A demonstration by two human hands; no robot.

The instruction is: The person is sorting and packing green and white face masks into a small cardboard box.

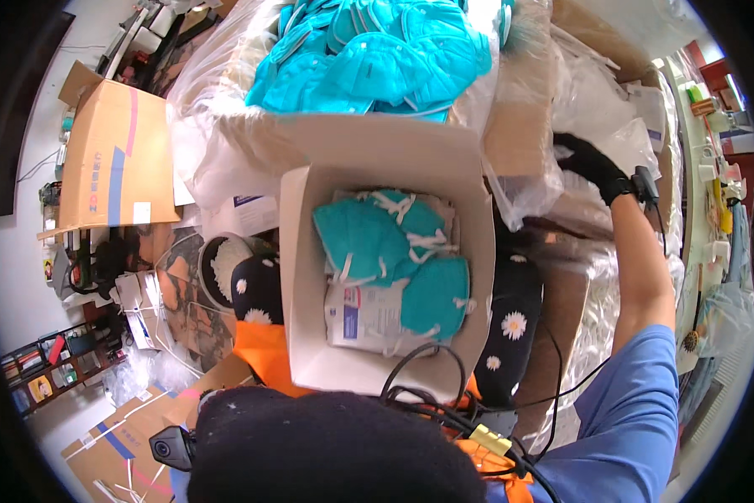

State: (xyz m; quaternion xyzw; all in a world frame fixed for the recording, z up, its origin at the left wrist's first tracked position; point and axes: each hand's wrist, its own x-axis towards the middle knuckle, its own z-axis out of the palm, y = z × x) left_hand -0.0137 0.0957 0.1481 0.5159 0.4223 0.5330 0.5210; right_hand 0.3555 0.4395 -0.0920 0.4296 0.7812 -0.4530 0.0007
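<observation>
My right hand (591, 166), in a black glove, reaches out to the right beside a plastic-lined carton (520, 126). Its fingers curl round a small pale bit, too small to make out, against the clear plastic. My left hand is out of sight. On my lap between my thighs stands an open white box (297, 277). Several teal face masks (364, 239) with white straps lie inside it, over a white printed packet (356, 314). Beyond the box, a big heap of teal masks (377, 67) fills a container lined with clear plastic.
A brown carton (113, 155) stands open at the left. Near my left knee is a round bin (218, 268) with white stuff in it. Black cables (427, 402) loop over the white box's near edge. Plastic-wrapped cartons (574, 310) line my right side.
</observation>
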